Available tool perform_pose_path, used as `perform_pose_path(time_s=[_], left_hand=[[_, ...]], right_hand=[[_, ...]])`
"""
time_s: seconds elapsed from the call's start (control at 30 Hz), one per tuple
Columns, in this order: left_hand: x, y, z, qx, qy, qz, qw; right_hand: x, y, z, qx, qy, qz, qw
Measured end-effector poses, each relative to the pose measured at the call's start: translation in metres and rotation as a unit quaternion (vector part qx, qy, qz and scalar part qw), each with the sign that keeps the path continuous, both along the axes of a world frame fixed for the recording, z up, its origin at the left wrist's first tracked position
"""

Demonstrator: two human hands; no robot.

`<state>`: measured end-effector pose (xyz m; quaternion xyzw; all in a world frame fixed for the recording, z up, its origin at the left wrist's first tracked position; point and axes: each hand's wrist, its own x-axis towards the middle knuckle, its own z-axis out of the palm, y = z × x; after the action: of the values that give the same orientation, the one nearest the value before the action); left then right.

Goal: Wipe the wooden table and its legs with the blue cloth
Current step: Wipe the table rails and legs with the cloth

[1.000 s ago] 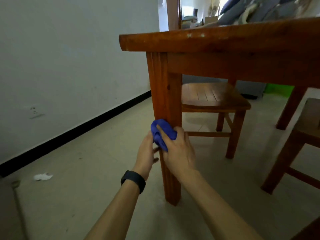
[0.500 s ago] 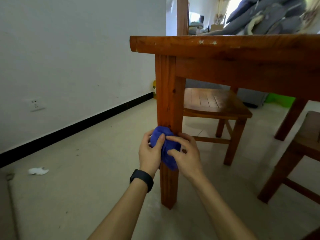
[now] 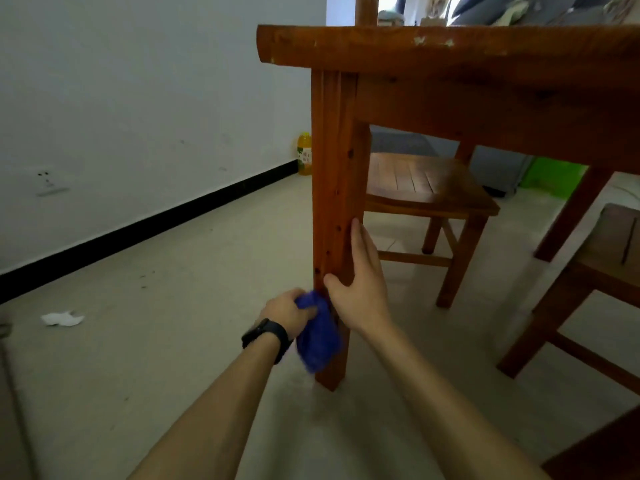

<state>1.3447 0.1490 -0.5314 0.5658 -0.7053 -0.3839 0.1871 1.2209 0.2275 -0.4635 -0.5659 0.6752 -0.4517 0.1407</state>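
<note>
The wooden table point(image 3: 450, 46) is seen from low down, its near corner leg point(image 3: 337, 174) standing upright in the middle of the view. My left hand point(image 3: 287, 311), with a black watch on the wrist, is shut on the bunched blue cloth point(image 3: 317, 332) and presses it against the lower left side of that leg. My right hand point(image 3: 362, 285) lies flat and open against the leg's right face, just above the cloth, fingers pointing up.
A wooden chair point(image 3: 433, 195) stands under the table behind the leg, another chair point(image 3: 588, 282) at the right. A white wall point(image 3: 138, 98) with black skirting runs along the left. A yellow bottle point(image 3: 304, 154) stands by the wall. A scrap of white paper point(image 3: 62, 318) lies on the tiled floor.
The cloth has passed from both hands into my left hand alone and moved down the leg. My right hand let go of it and now rests flat on the leg.
</note>
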Motion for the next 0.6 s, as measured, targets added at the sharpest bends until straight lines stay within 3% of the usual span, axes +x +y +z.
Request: perform_pose_path(time_s=[0.07, 0.13, 0.2, 0.3, 0.4, 0.6], left_hand=[[0.014, -0.004, 0.003, 0.013, -0.119, -0.038, 0.992], [0.03, -0.001, 0.028, 0.023, -0.08, -0.01, 0.997], [0.046, 0.005, 0.067, 0.065, -0.054, -0.023, 0.996], [0.067, 0.015, 0.137, 0.116, -0.061, -0.067, 0.989], [0.082, 0.024, 0.217, 0.159, -0.039, -0.086, 0.983], [0.088, 0.039, 0.432, 0.202, 0.024, -0.104, 0.974]], right_hand=[[0.004, 0.001, 0.005, 0.018, 0.008, -0.007, 1.0], [0.005, 0.002, 0.013, 0.067, -0.016, -0.023, 0.997], [0.005, 0.008, 0.023, 0.187, -0.035, -0.03, 0.981], [0.017, 0.024, 0.061, 0.403, -0.06, 0.095, 0.908], [0.021, 0.03, 0.107, 0.446, -0.088, 0.15, 0.878], [0.046, 0.05, 0.366, 0.443, -0.116, 0.154, 0.876]])
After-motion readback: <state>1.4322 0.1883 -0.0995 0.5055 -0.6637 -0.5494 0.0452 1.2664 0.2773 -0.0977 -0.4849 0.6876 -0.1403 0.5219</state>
